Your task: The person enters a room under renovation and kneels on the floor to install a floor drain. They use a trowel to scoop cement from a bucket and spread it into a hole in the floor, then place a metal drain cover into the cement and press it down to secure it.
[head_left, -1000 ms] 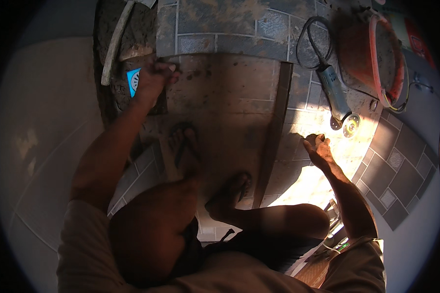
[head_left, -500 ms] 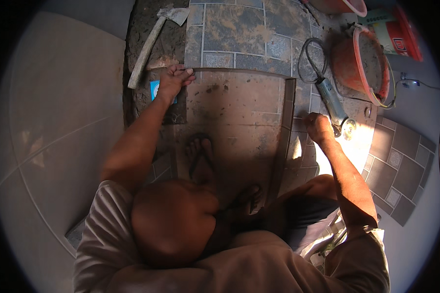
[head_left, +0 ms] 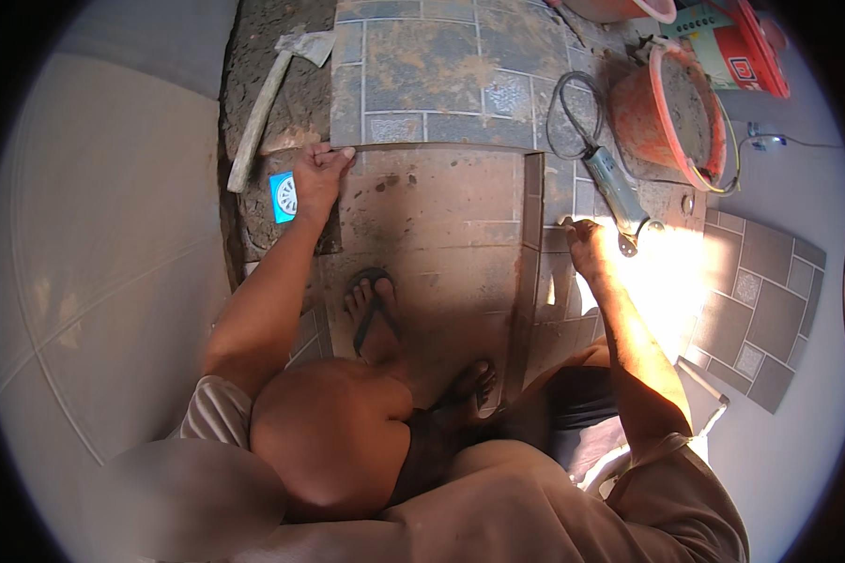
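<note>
My left hand (head_left: 321, 178) has bent fingers at the lower-left corner of a grey patterned tile (head_left: 413, 70), where a brown, dusty slab (head_left: 422, 197) meets it; what they grip is hidden. Just left lie a blue-backed white drain cover (head_left: 284, 197) and a hatchet-like tool (head_left: 263, 117) with a pale handle, on wet mortar. My right hand (head_left: 587, 246) is curled beside the long dark strip (head_left: 532, 225) along the slab's right side, its grip unclear. An angle grinder (head_left: 615, 192) with a looped cord lies just above it.
An orange bucket of grey mix (head_left: 671, 117), a red-and-green container (head_left: 737, 56) and another orange tub (head_left: 620, 11) stand at the upper right. A patterned tile (head_left: 760, 310) lies at the right. A large pale tiled surface (head_left: 94, 235) spans the left. My sandalled feet (head_left: 371, 310) are below the slab.
My left hand has shifted right from over the drain cover, uncovering it. My right hand has moved up and left, closer to the dark strip. The camera's view has shifted.
</note>
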Demonstrator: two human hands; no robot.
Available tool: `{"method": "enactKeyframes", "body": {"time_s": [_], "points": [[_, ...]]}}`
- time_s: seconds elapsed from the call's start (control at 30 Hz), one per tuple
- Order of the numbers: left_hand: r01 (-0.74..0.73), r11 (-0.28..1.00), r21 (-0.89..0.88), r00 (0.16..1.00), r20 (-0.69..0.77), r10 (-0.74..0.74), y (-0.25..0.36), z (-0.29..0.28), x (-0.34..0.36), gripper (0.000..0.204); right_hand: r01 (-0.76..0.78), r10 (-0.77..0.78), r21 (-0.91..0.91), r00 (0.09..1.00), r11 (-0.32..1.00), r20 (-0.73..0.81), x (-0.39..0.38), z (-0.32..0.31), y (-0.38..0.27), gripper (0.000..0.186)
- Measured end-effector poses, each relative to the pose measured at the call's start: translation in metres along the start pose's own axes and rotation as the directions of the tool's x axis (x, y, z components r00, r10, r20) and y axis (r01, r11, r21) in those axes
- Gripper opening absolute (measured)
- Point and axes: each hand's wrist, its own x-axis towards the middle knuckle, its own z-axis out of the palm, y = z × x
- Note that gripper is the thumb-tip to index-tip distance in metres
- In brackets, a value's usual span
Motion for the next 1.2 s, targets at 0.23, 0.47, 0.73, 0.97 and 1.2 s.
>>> {"method": "enactKeyframes", "body": {"time_s": [0.23,0.47,0.73,0.97,1.2], "points": [[-0.005,0.985,0.173,1.0,-0.013,0.007,-0.004,-0.002,0.008,0.031,-0.449,0.459,0.115,0.884,0.886,-0.084,-0.041,0.014,0.037,0.064],[0.247,0.969,0.023,0.955,-0.174,-0.239,-0.002,0.016,-0.022,0.041,-0.508,0.509,0.073,0.861,0.858,0.009,-0.042,0.012,0.035,0.067],[0.32,0.932,-0.169,0.921,-0.174,-0.348,-0.003,0.019,-0.03,0.052,-0.352,0.368,-0.303,0.93,0.885,-0.004,-0.034,0.044,0.061,0.049],[0.149,0.989,-0.002,0.978,-0.145,-0.148,-0.008,0.01,-0.018,0.052,-0.298,0.344,0.229,0.918,0.927,-0.196,-0.017,0.107,0.153,0.034],[-0.185,0.674,0.715,0.949,-0.049,0.313,-0.018,-0.006,-0.013,0.049,0.149,-0.163,-0.102,0.974,0.984,-0.154,-0.007,0.102,0.177,0.013]]}}
